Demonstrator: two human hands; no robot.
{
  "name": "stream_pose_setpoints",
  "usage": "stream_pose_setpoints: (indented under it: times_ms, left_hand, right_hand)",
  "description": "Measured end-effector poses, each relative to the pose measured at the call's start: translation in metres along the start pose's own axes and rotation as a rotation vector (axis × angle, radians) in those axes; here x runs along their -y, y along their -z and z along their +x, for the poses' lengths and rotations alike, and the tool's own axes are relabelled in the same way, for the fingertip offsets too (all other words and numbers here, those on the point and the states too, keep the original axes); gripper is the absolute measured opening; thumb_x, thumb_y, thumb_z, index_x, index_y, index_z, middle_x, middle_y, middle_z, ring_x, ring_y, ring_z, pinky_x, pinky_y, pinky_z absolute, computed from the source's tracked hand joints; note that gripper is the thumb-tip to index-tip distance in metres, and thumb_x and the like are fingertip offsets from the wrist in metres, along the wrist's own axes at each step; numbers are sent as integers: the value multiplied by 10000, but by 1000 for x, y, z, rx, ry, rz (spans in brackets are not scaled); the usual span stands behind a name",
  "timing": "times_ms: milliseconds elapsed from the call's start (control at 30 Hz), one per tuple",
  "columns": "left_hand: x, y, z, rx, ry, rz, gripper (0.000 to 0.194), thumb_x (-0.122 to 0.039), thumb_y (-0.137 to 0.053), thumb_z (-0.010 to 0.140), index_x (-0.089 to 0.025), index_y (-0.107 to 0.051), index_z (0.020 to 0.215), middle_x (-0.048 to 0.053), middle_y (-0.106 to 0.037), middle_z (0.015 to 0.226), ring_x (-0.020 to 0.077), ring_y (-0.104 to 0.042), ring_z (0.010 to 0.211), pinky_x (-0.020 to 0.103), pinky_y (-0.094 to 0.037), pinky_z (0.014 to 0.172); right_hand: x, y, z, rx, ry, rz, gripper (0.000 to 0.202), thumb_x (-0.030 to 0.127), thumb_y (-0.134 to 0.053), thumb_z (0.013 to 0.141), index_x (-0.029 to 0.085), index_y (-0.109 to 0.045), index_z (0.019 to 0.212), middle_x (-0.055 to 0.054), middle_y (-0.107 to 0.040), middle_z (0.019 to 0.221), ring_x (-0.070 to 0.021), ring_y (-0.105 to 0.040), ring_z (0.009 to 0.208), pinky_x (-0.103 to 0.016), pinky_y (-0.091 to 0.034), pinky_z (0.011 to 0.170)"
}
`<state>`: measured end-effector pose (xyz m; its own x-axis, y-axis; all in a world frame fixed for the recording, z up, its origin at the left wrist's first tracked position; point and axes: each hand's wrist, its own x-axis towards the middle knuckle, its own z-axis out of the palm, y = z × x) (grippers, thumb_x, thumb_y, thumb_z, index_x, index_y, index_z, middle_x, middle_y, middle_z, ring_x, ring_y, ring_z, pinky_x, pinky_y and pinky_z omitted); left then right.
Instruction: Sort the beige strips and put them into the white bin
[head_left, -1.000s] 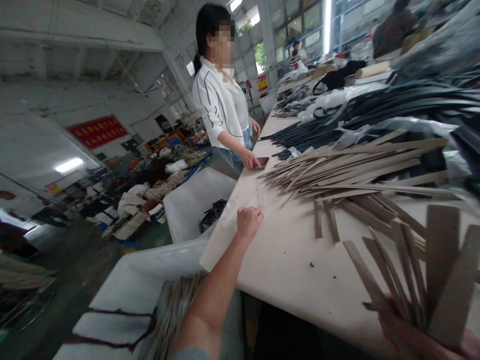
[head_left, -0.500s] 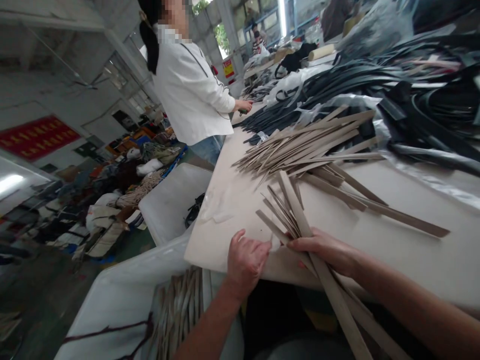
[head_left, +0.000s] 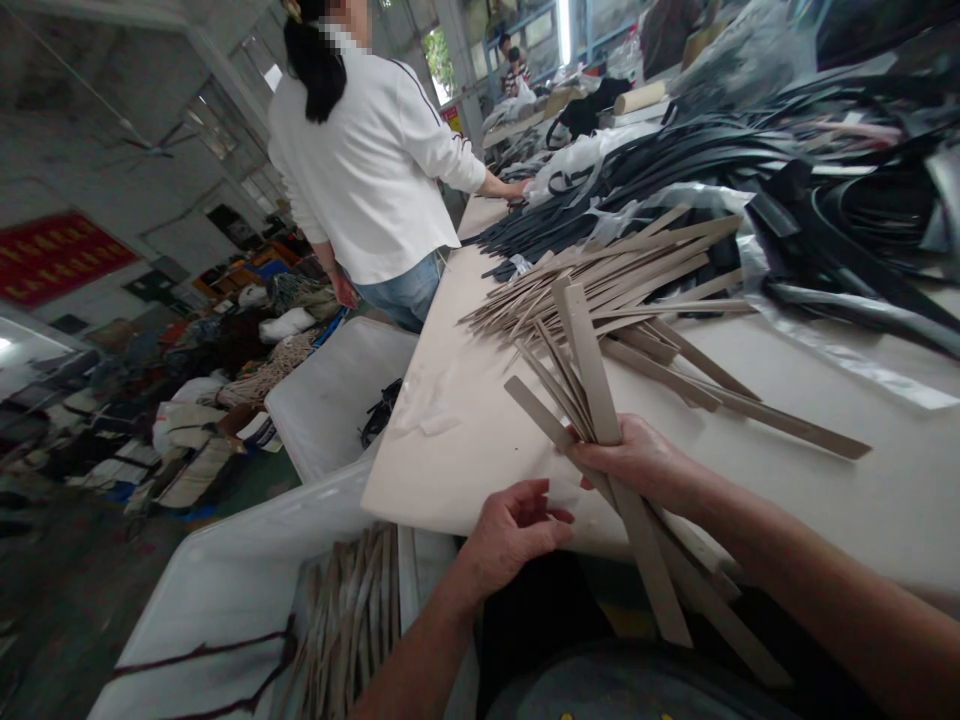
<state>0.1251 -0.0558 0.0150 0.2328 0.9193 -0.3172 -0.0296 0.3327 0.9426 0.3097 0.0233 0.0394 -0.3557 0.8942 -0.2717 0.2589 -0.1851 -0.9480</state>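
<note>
My right hand (head_left: pixel 637 460) is closed round a loose bundle of flat beige-brown strips (head_left: pixel 589 365), over the table's near edge. The strips fan out above my fingers, and their lower ends hang toward my lap. To the left of the bundle is my left hand (head_left: pixel 517 530), its fingers curled but apart from the thumb. Close to its fingertips shows a faint translucent scrap (head_left: pixel 564 495); whether the fingers touch it I cannot tell. Beyond my hands, a pile of similar strips (head_left: pixel 600 285) lies on the pale table (head_left: pixel 450 460).
Black straps (head_left: pixel 675 160) and clear plastic are heaped at the right and back. Below the table's left edge stand a white bin (head_left: pixel 225 570) with strips inside and another white bin (head_left: pixel 330 380). A co-worker in a white jacket (head_left: pixel 375 160) stands at the table's far left side.
My left hand has turned and its fingers have opened toward the bundle. My right hand has lifted the strips slightly. The co-worker has turned away, one arm reaching to the black straps.
</note>
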Motion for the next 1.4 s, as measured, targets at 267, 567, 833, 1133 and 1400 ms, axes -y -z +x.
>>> stream_pose_setpoints:
  times_ms: [267, 567, 833, 1133, 1400]
  left_hand:
    - [-11, -7, 3, -12, -43, 203, 379, -461, -690, 762, -147, -753, 963, 18, -664, 741, 137, -518, 685, 249, -377, 653]
    - [-4, -6, 20, -209, -15, -152, 339, -402, -837, 573, -126, -717, 730, 22, -655, 689, 106, -537, 619, 222, -432, 627]
    - [-2, -21, 30, -192, -68, -143, 346, -391, -863, 554, -121, -673, 660, 12, -644, 617, 99, -563, 554, 220, -472, 595]
    - [-10, -3, 20, 132, 11, -224, 348, -434, -709, 767, -109, -740, 884, 113, -722, 864, 184, -662, 799, 266, -500, 746]
    - [-7, 22, 46, -198, 12, -134, 328, -377, -859, 559, -122, -710, 703, 32, -684, 684, 101, -596, 596, 212, -490, 628]
  right_hand:
    - [11, -2, -13, -54, 142, -202, 151, 265, -585, 682, 175, -588, 560, 16, -597, 495, -136, -563, 492, -195, -364, 427]
    - [4, 11, -26, -62, 93, -87, 304, 463, -600, 712, 160, -614, 690, -27, -627, 593, -178, -605, 545, -231, -456, 462]
    - [-12, 5, -21, 134, 37, 85, 297, 434, -615, 691, 146, -629, 760, -11, -608, 602, -164, -595, 531, -230, -466, 470]
    - [-15, -9, 1, 161, 43, 146, 155, 319, -608, 604, 173, -571, 568, 2, -591, 513, -137, -535, 491, -223, -419, 479]
    - [-21, 22, -11, 68, -110, 266, 460, 455, -674, 668, 125, -688, 988, 2, -558, 622, -125, -522, 538, -207, -426, 474]
